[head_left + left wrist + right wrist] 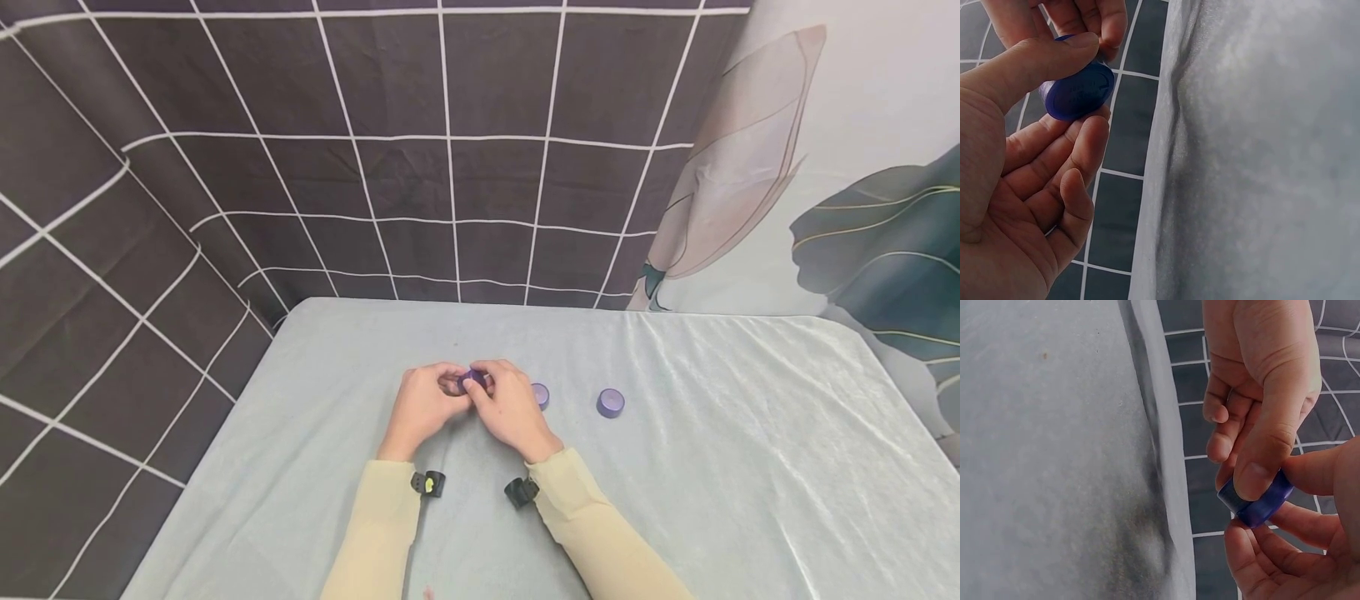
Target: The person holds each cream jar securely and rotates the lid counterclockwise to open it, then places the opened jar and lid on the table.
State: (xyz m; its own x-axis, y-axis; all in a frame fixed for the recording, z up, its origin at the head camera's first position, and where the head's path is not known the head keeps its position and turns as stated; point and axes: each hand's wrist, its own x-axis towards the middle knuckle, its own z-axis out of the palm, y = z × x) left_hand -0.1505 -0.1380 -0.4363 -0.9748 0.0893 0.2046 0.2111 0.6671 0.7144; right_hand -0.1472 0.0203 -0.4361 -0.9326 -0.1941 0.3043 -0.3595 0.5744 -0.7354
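A small round piece like a cap or tealight, purple in the head view and blue in the wrist views, is held between both hands above the table. My left hand [422,404] pinches the round piece [1080,94] by its edge, thumb on the near side. From the opposite side my right hand [513,410] also grips the piece [1272,501]. Faint raised marks show on its flat face in the left wrist view. Two similar purple pieces sit on the table: one [541,395], partly hidden behind my right hand, and another [611,403] farther right.
Pale, slightly wrinkled cloth covers the table [712,483]. Behind and to the left hangs a dark curtain [397,175] with a white grid. A leaf-patterned fabric [757,183] hangs at the right. Each wrist carries a small black camera [429,483].
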